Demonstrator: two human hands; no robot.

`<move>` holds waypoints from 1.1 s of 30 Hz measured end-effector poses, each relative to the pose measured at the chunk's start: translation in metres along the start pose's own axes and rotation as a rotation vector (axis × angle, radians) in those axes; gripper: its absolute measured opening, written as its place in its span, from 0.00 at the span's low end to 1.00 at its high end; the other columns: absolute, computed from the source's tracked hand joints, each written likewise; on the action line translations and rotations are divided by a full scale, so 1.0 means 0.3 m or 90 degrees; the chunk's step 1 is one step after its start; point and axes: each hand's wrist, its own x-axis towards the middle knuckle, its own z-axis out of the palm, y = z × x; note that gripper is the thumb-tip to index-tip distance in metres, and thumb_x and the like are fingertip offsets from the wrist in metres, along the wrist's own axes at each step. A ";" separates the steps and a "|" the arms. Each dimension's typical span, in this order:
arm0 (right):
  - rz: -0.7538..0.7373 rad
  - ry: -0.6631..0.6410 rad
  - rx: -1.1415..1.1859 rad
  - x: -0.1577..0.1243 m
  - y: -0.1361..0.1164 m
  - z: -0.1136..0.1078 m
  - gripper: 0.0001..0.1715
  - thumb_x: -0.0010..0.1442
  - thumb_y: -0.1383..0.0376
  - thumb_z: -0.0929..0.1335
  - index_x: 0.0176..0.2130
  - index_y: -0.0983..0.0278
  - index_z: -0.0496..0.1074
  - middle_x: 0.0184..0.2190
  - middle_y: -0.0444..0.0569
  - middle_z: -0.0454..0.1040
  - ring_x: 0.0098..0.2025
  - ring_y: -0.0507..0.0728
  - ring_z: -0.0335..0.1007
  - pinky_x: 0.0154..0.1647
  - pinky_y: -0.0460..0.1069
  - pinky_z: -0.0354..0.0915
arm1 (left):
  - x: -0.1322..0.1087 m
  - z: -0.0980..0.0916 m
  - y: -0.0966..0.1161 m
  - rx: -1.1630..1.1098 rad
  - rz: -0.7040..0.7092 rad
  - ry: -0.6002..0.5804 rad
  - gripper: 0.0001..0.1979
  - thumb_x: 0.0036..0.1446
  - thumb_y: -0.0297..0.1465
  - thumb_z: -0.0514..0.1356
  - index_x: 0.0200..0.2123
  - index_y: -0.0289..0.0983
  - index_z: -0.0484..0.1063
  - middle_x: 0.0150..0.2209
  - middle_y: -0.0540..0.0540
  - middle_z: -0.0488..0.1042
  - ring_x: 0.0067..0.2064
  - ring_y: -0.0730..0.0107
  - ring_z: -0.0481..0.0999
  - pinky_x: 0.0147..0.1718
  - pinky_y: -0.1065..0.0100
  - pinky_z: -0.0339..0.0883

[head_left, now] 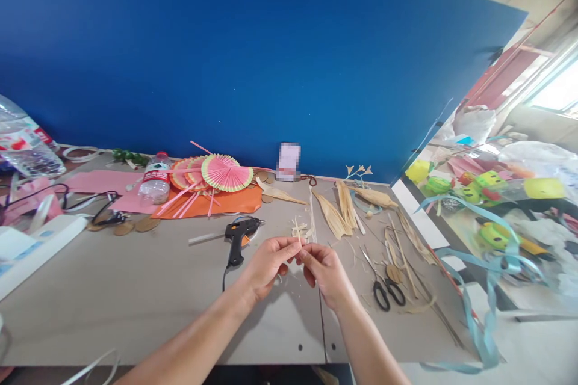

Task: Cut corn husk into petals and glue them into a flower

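The black glue gun lies on the gray table, and both hands are just to the right of it. The left hand has its thumb and pointing finger pinched together, with no gap that I can see. The right hand pinches the same way, and the tips of the two hands almost meet. Between them is a bunch of thin, pale strips, sticking up past the fingertips; the bottom of it is hidden. The other fingers curl in loosely. Farther right of the glue gun are black scissors and dry corn husks. Behind it, to the left, are pink paper fans and a bottle.
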 end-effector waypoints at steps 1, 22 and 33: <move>0.000 0.001 -0.005 -0.002 -0.002 0.001 0.18 0.50 0.53 0.66 0.23 0.66 0.65 0.18 0.40 0.63 0.12 0.43 0.47 0.12 0.42 0.43 | 0.001 -0.001 -0.004 -0.001 0.000 0.002 0.14 0.43 0.39 0.61 0.29 0.33 0.73 0.22 0.50 0.63 0.25 0.77 0.59 0.19 0.76 0.46; -0.050 0.084 -0.045 0.000 -0.008 -0.028 0.17 0.46 0.56 0.68 0.32 0.66 0.70 0.18 0.42 0.65 0.19 0.48 0.56 0.18 0.44 0.52 | 0.003 0.000 -0.020 0.155 0.023 0.008 0.16 0.44 0.42 0.59 0.23 0.33 0.69 0.23 0.47 0.72 0.18 0.78 0.63 0.16 0.75 0.48; -0.016 0.141 0.085 0.033 -0.002 -0.019 0.15 0.43 0.58 0.70 0.20 0.65 0.65 0.11 0.35 0.55 0.14 0.45 0.45 0.14 0.43 0.44 | -0.010 -0.007 -0.037 0.108 -0.040 -0.023 0.13 0.41 0.38 0.61 0.25 0.33 0.71 0.22 0.49 0.72 0.19 0.79 0.62 0.18 0.74 0.51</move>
